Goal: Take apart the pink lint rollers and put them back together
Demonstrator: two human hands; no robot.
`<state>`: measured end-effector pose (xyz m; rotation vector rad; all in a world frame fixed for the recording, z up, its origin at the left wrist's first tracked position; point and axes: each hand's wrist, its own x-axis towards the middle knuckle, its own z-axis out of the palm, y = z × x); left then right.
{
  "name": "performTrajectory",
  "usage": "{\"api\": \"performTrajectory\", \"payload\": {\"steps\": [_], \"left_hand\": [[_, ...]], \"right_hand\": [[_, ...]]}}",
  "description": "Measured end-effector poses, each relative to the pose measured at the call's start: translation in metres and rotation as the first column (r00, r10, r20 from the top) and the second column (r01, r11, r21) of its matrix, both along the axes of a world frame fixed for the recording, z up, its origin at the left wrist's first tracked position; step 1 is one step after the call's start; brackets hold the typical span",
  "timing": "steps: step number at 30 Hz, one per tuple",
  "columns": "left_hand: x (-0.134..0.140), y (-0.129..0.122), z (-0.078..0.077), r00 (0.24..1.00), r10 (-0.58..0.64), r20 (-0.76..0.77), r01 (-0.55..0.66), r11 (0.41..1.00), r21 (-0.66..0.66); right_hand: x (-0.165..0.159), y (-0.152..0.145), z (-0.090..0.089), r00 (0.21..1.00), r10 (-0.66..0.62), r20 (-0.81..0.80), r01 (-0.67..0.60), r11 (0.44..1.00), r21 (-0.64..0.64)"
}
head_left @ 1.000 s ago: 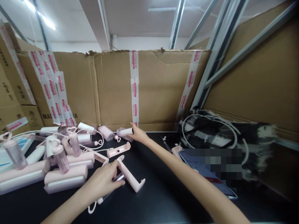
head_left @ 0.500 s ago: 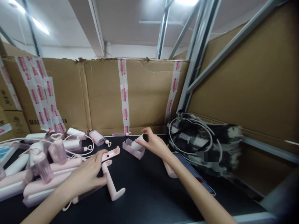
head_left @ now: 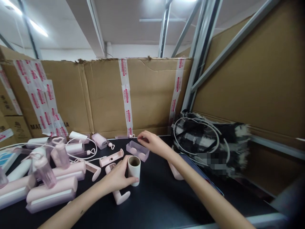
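My left hand [head_left: 120, 175] is wrapped round a white paper roll [head_left: 133, 178] with a brown hollow core. The roll is upright over the black table, its open end facing up. My right hand [head_left: 152, 143] hovers at the back edge of a clear purple tray-like cover [head_left: 134, 154], its fingers bent and no object visible in them. Whether the fingertips touch the cover cannot be made out. Partly behind my left hand lies a pink roller holder [head_left: 121, 197] with bent ends. Just beyond it is another pink curved piece [head_left: 111, 158] with a hole.
Several pink and white rollers [head_left: 53, 192] with clear purple covers are heaped at the left. A white cord [head_left: 95, 143] loops among them. On the right are a phone [head_left: 202, 173], a pink piece [head_left: 175, 171] and a black-and-white cloth bundle [head_left: 207, 136]. Cardboard [head_left: 105, 95] walls the back.
The white roll has come out of the purple cover, from my right hand into my left. My left hand has moved right, off the pink pieces. My right hand has let go of the roll.
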<state>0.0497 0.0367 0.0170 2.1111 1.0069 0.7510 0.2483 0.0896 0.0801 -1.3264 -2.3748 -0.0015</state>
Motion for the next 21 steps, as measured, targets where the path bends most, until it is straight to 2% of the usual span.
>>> {"api": "performTrajectory", "payload": {"steps": [2, 5, 8, 10, 13, 17, 19, 21], "left_hand": [[-0.003, -0.003, 0.005, 0.999, -0.004, -0.047, 0.005, 1.000, 0.018], [-0.004, -0.003, 0.007, 0.998, -0.009, -0.055, 0.009, 1.000, -0.008], [-0.004, -0.003, 0.005, 0.999, -0.028, -0.042, 0.029, 0.999, 0.016], [-0.004, -0.002, 0.003, 0.999, -0.033, -0.034, 0.035, 0.999, 0.032], [-0.005, -0.001, 0.002, 0.999, -0.026, -0.030, 0.027, 0.999, 0.039], [-0.006, 0.001, 0.001, 0.999, -0.029, -0.017, 0.029, 0.999, 0.033], [-0.006, 0.001, 0.001, 0.999, -0.037, -0.012, 0.037, 0.999, 0.006], [-0.006, 0.002, -0.001, 0.999, -0.050, 0.013, 0.050, 0.999, 0.013]], "right_hand": [[0.004, 0.025, 0.004, 0.993, 0.037, 0.115, -0.029, 0.997, -0.071], [-0.001, 0.053, -0.003, 0.966, 0.083, 0.246, -0.033, 0.979, -0.199], [-0.007, 0.063, -0.013, 0.953, 0.097, 0.286, -0.024, 0.968, -0.251], [-0.007, 0.060, -0.014, 0.962, 0.099, 0.255, -0.039, 0.972, -0.232], [-0.005, 0.042, -0.009, 0.987, 0.097, 0.131, -0.078, 0.986, -0.144], [-0.011, -0.007, -0.011, 0.988, 0.132, -0.081, -0.137, 0.988, -0.066], [-0.017, -0.035, -0.019, 0.928, 0.210, -0.308, -0.221, 0.975, 0.001], [-0.022, -0.057, -0.028, 0.895, 0.288, -0.340, -0.295, 0.955, 0.031]]}}
